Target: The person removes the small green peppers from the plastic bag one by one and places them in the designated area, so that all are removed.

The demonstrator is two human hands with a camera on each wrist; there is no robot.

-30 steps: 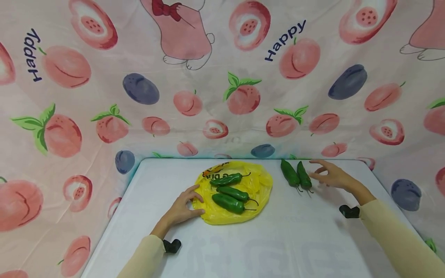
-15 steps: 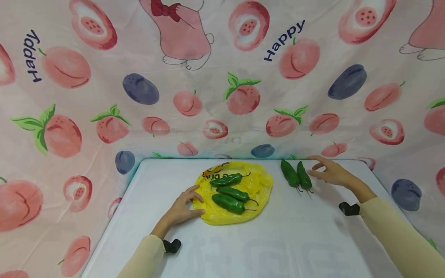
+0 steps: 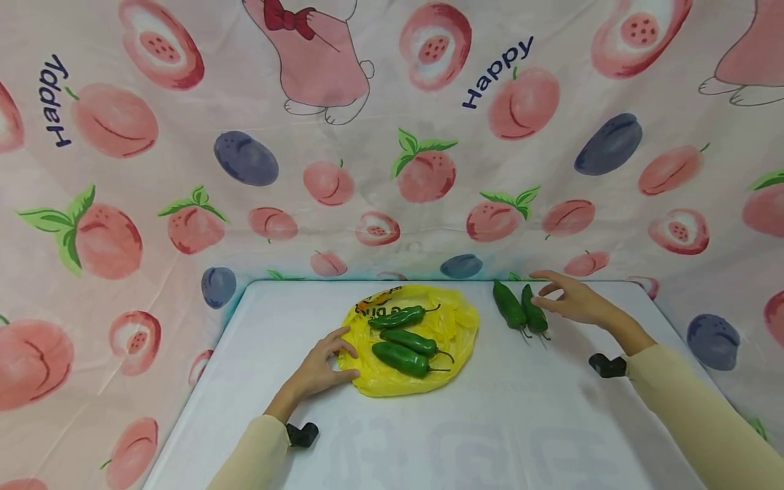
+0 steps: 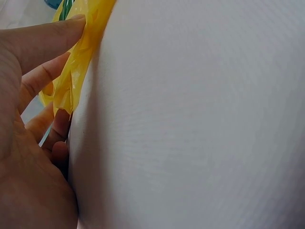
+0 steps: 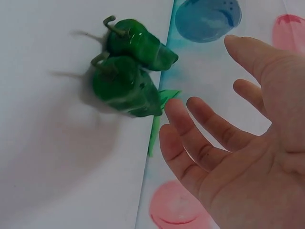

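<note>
Peppers (image 3: 401,359) partly hide yellow bag (image 3: 398,386).

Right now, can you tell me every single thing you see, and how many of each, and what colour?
Plastic bag: 1, yellow with black and orange print, spread on the tabletop
Chili peppers: 3, green, lying on the bag
Loose chili peppers: 2, green, side by side to the bag's right, near the back edge
Tabletop: 1, white, under the bag and peppers
Printed cloth: pale pink with peaches, dark blue fruit and the word "Happy", behind and beside the tabletop
Wrist pieces: 2, black, one at each wrist
Sleeves: 2, pale yellow, one on each arm
Left hand: 1, touching the bag's left edge
Right hand: 1, right by the loose peppers; touching or not is unclear
</note>
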